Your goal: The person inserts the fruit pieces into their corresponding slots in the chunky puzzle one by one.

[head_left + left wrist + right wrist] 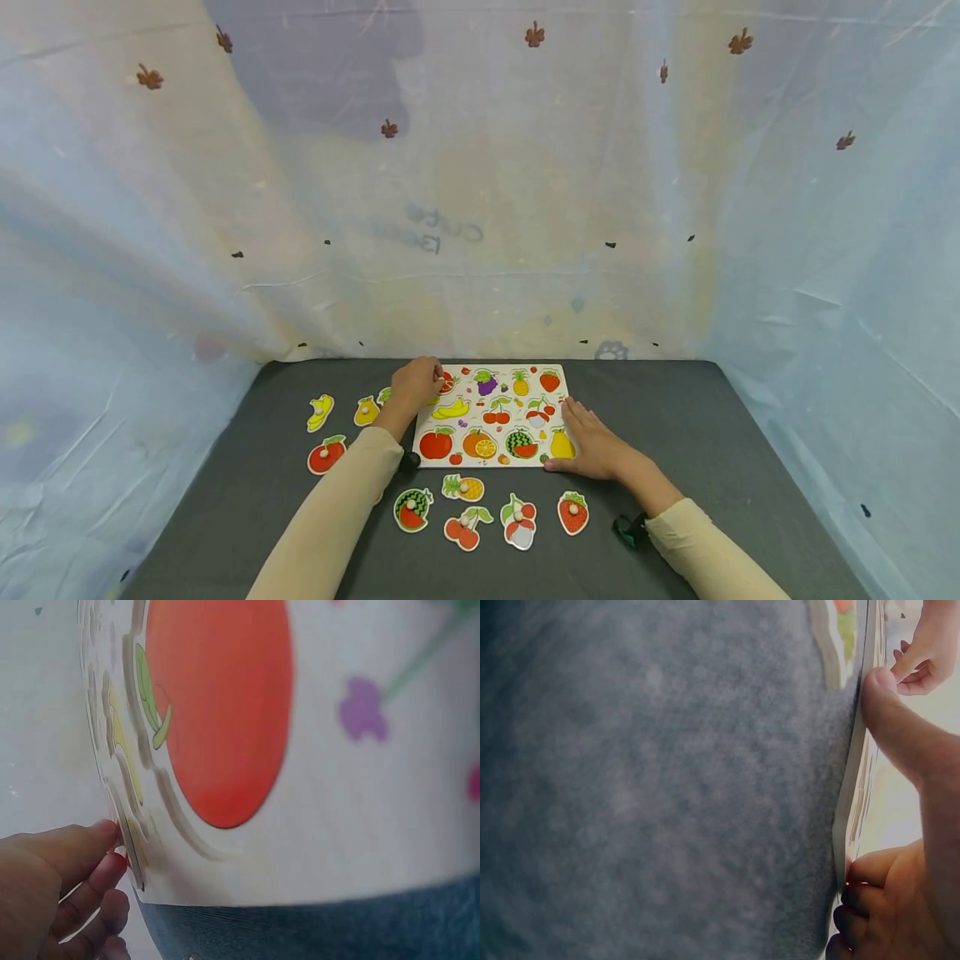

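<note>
A white fruit puzzle board lies on the dark grey table. At its back left corner, my left hand pinches a red fruit piece, its thumb and fingertips at the piece's surface. From the side, the left wrist view shows the left hand there, beside a large red apple picture. My right hand rests against the board's front right corner, thumb along the front edge and fingers stretched along the right edge. In the right wrist view its thumb touches the board's rim.
In front of the board lie knobbed pieces: watermelon, pineapple, cherries, a red-and-white fruit and strawberry. Bananas, pear and apple lie left. The left sleeve partly covers another piece.
</note>
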`<control>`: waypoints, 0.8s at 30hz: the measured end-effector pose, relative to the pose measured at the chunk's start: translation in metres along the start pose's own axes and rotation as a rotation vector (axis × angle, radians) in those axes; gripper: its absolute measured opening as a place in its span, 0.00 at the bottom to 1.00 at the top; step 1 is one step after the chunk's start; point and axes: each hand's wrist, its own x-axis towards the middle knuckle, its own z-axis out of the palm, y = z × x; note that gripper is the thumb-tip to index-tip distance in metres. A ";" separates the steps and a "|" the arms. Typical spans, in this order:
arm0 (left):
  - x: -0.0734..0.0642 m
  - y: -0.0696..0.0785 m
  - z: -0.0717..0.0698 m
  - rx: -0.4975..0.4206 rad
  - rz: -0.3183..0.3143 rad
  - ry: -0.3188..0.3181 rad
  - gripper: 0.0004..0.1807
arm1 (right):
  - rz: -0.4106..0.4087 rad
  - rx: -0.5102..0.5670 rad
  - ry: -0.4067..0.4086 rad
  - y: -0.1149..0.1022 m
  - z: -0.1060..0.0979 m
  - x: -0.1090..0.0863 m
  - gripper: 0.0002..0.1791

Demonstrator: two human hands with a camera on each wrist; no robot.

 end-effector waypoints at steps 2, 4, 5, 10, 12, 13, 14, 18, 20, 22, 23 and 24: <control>0.000 0.000 0.001 -0.004 -0.005 0.007 0.08 | 0.002 -0.001 -0.001 0.000 0.000 0.000 0.71; -0.001 0.000 0.001 -0.013 -0.015 0.011 0.08 | 0.004 0.000 -0.001 0.000 0.000 0.001 0.71; -0.001 0.000 0.001 -0.017 -0.021 0.011 0.09 | 0.004 -0.001 0.000 0.000 0.000 0.001 0.71; -0.003 0.001 0.001 -0.033 -0.033 0.011 0.09 | -0.001 -0.003 -0.002 0.001 0.000 0.001 0.71; -0.003 0.001 0.001 -0.034 -0.034 0.010 0.09 | -0.008 -0.006 -0.001 0.001 0.000 0.001 0.71; -0.003 0.000 0.001 -0.033 -0.035 0.010 0.09 | -0.011 -0.007 -0.001 0.001 0.000 0.001 0.71; -0.003 0.001 0.001 -0.033 -0.036 0.009 0.10 | -0.014 -0.009 0.001 0.001 0.000 0.001 0.71; -0.002 0.000 0.002 -0.027 -0.039 0.006 0.10 | -0.012 -0.008 0.001 0.002 0.000 0.001 0.71; -0.002 0.000 0.003 -0.026 -0.039 0.005 0.10 | -0.010 -0.006 0.000 0.003 0.000 0.001 0.71; -0.001 -0.001 0.004 -0.028 -0.040 0.006 0.10 | -0.010 -0.009 -0.001 0.003 0.000 0.001 0.71; -0.001 -0.002 0.004 -0.030 -0.041 0.004 0.10 | -0.012 -0.008 0.000 0.002 0.001 0.001 0.71; 0.000 -0.004 0.005 -0.034 -0.043 0.003 0.11 | -0.014 -0.009 0.000 0.002 0.001 0.001 0.71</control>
